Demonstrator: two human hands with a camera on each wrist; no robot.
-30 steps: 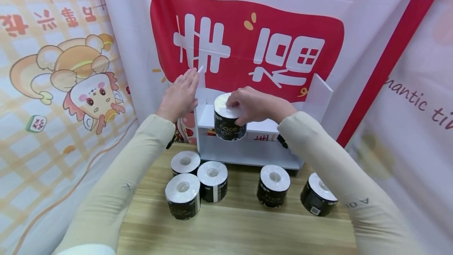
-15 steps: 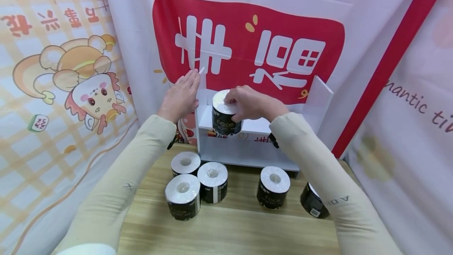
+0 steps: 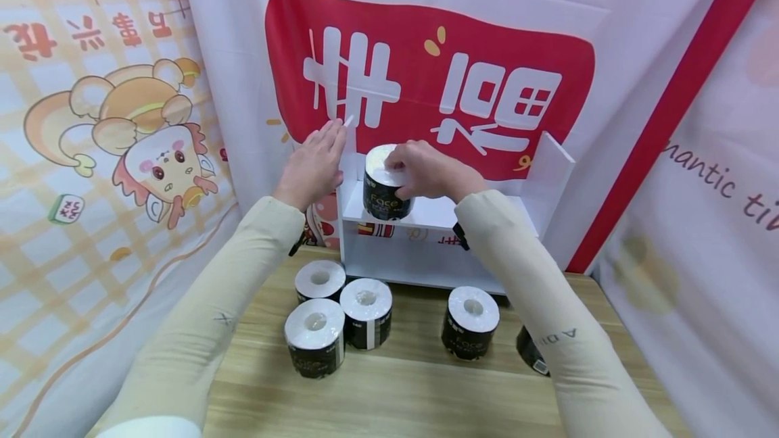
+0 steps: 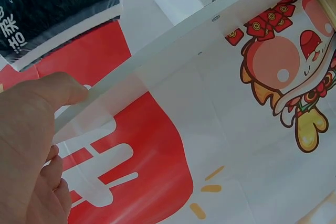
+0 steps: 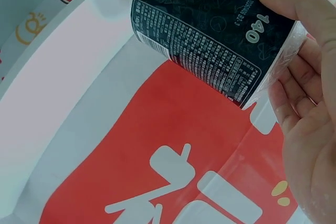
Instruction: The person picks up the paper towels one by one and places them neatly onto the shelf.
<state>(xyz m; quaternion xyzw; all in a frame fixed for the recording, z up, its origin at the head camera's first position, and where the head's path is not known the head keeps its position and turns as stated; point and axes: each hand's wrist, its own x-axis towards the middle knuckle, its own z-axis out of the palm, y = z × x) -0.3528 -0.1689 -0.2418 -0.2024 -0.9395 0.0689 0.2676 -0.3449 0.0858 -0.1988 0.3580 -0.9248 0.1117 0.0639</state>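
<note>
My right hand (image 3: 433, 171) grips a toilet roll (image 3: 386, 198) with a black wrapper and white top, thumb on the wrapper and fingers at the top end. The roll is upright at the left end of a white shelf unit's upper board (image 3: 441, 216), close to the left side panel. In the right wrist view the thumb lies on the printed wrapper (image 5: 210, 35). My left hand (image 3: 312, 164) holds the top of that side panel (image 4: 157, 61), thumb on the inner face and fingers on the outer one.
Three wrapped rolls (image 3: 314, 336) stand grouped on the wooden table (image 3: 389, 397) at the left. Another roll (image 3: 470, 323) stands right of centre. A further one (image 3: 531, 351) is partly hidden by my right sleeve. Printed cloth (image 3: 231, 32) hangs behind and beside the shelf.
My right hand has moved the roll up and slightly left, from in front of the upper board's edge to over the board. My left hand has stayed on the panel.
</note>
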